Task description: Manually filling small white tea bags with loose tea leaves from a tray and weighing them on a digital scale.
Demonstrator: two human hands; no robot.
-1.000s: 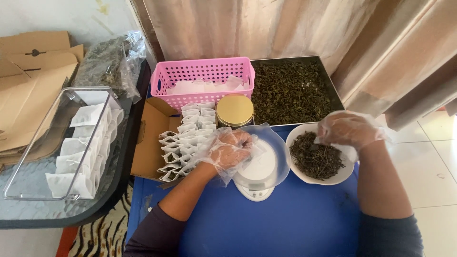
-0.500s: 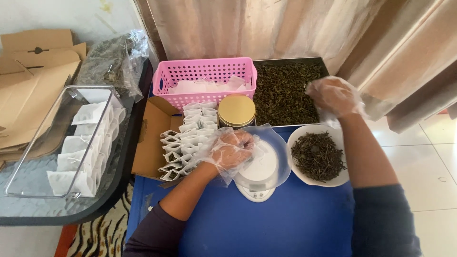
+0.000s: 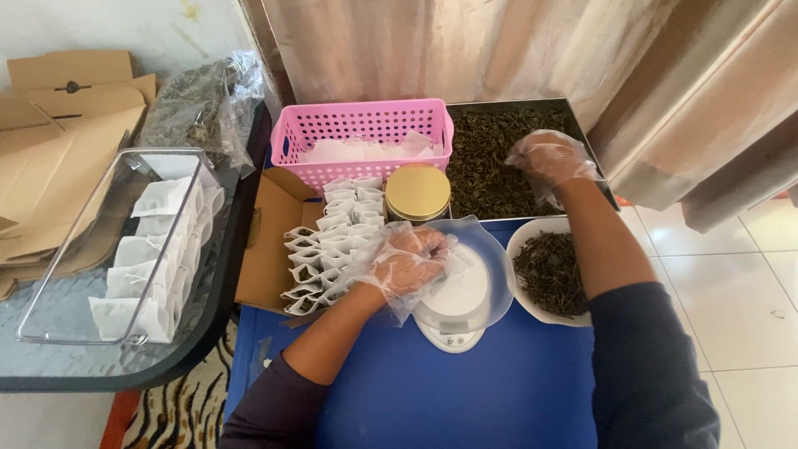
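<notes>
Two gloved hands are working over a crowded blue table (image 3: 465, 399), and the crowding is where the trouble is likely lying. The right hand (image 3: 549, 158) is reaching far forward into the dark tray of loose dried leaves (image 3: 486, 166), arm stretched over the white bowl of leaves (image 3: 549, 274); its fingers are curling downward into the leaves, but whether they are pinching any is not something I can tell through the crinkled glove. Judging from that reach, leaves could be dropping on the way across the tray's edge, and the forearm passing just above the bowl could be nudging it toward the table's right edge. The left hand (image 3: 407, 262) is resting over the rim of the clear dish on the small white scale (image 3: 457, 308), fingers bent and closing on what seems to be a small white tea bag held open there. Any weight pressing on the dish would be spoiling the reading, and a loose grip could be letting the bag fold shut. The left wrist is lying just beside the rows of filled tea bags (image 3: 328, 241) in the cardboard box (image 3: 270, 241), so a sideways move could be toppling them. A gold-lidded jar (image 3: 418, 191) is standing between the scale and the pink basket (image 3: 366, 133).
</notes>
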